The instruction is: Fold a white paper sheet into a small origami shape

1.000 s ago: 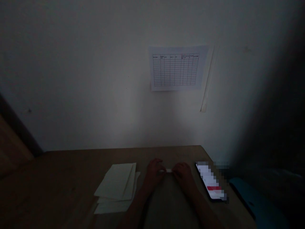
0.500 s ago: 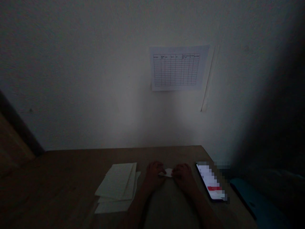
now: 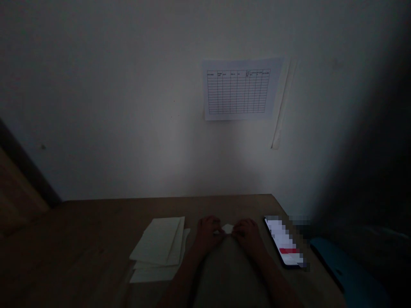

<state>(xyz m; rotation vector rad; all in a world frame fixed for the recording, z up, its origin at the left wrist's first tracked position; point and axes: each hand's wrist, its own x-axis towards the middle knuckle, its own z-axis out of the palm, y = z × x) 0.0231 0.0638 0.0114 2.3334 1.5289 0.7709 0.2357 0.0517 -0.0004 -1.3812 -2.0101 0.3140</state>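
The bare left hand (image 3: 208, 235) and right hand (image 3: 247, 236) are seen with bare forearms (image 3: 181, 284), and a plain grey garment (image 3: 229, 278) is shown between the arms, its fabric too dim for finer detail to be made out.

Head view | left hand (image 3: 210, 234) and right hand (image 3: 247, 236) held small white paper (image 3: 227, 229) between them | folded paper sheets (image 3: 157, 252) and smartphone (image 3: 282, 241) lay beside them on wooden table (image 3: 96, 222) | ruled paper chart (image 3: 237, 92) hung on wall (image 3: 96, 107)
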